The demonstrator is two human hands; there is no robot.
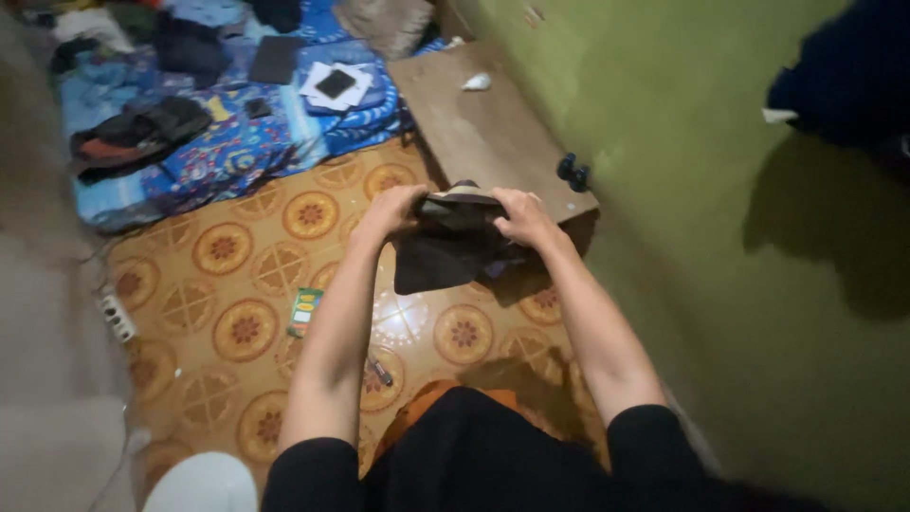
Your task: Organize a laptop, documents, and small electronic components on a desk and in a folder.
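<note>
Holding a dark cloth (pixel 445 248) with 2 hands, left hand (pixel 391 210) and right hand (pixel 519 214) both gripping its top edge, stretched left-right, rest hanging down over the patterned floor (pixel 227 284).

Both bare forearms stretch forward from short black sleeves, the elbows apart and the wrists drawing in toward each other. The left hand (pixel 391 210) is raised in front of the body, fingers curled in a closed grip with the knuckles up. The right hand (pixel 519 215) sits level with it, near but apart, gripping likewise.
</note>
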